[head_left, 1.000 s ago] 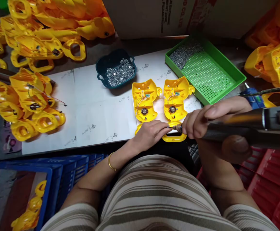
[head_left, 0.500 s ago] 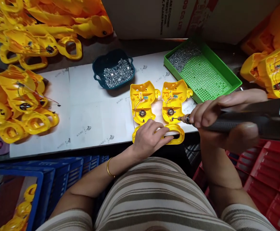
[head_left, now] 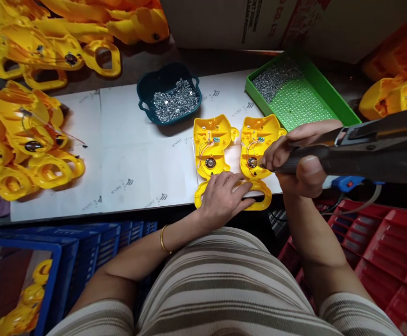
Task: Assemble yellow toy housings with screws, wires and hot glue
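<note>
My right hand point(head_left: 306, 177) is wrapped round a dark electric screwdriver point(head_left: 368, 151). Its tip reaches the right-hand yellow plastic shell point(head_left: 259, 127), close beside the round speaker point(head_left: 251, 162); the exact contact point is hard to see. That shell lies hollow side up, with thin wires and a small green circuit board inside. A matching left-hand shell point(head_left: 210, 147) lies alongside, fitted the same way. My left hand point(head_left: 221, 198) presses on the loop handles at the bottom of both shells, its fingers curled over the right shell's handle point(head_left: 267, 193).
Small metal screws fill much of a dark teal basket point(head_left: 142, 100). More lie in a green perforated tray point(head_left: 322, 100). Yellow shells point(head_left: 24, 121) are piled at left, with others at far right point(head_left: 382, 95). Blue crates point(head_left: 58, 280) and red crates point(head_left: 392, 233) stand below the table.
The screwdriver tip has moved up from the shell's lower edge to beside the speaker, and its body has swung upward. My left hand stays on the handles. The view has shifted slightly.
</note>
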Motion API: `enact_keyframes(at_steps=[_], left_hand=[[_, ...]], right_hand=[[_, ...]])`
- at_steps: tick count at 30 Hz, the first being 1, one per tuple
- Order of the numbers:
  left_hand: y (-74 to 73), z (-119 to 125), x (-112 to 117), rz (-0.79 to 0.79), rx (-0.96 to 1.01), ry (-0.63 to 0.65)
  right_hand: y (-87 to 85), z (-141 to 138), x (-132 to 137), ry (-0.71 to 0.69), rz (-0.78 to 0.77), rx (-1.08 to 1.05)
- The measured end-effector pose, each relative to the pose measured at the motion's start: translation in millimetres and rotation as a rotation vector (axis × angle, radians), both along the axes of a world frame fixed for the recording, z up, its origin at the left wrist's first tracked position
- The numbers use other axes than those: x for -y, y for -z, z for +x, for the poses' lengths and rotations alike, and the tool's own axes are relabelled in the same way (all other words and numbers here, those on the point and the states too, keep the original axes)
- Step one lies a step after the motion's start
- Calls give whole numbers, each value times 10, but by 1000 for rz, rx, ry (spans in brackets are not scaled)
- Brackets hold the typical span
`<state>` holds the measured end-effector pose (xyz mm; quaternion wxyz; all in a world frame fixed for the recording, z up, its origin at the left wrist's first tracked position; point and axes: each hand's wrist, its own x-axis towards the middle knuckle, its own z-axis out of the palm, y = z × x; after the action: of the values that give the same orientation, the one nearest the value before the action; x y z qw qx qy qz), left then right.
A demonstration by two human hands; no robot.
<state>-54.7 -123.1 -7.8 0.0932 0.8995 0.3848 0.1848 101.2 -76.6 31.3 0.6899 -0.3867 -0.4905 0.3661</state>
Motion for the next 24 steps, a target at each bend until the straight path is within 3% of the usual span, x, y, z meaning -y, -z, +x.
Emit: enact_keyframes(at_steps=[5,13,18,24], left_hand=[[-15,6,-13,-2,-46,-5],[-34,31,-20,-48,-77,-3],[-35,30,-25,-51,-48,-11],[-40,-11,-69,71,128,-58]], right_hand=[[21,-23,-21,-128,-5,-61],[58,-27,-70,-95,-43,-3],[-53,-24,-23,-78,18,-30],[-244,112,128,-34,37,-9]])
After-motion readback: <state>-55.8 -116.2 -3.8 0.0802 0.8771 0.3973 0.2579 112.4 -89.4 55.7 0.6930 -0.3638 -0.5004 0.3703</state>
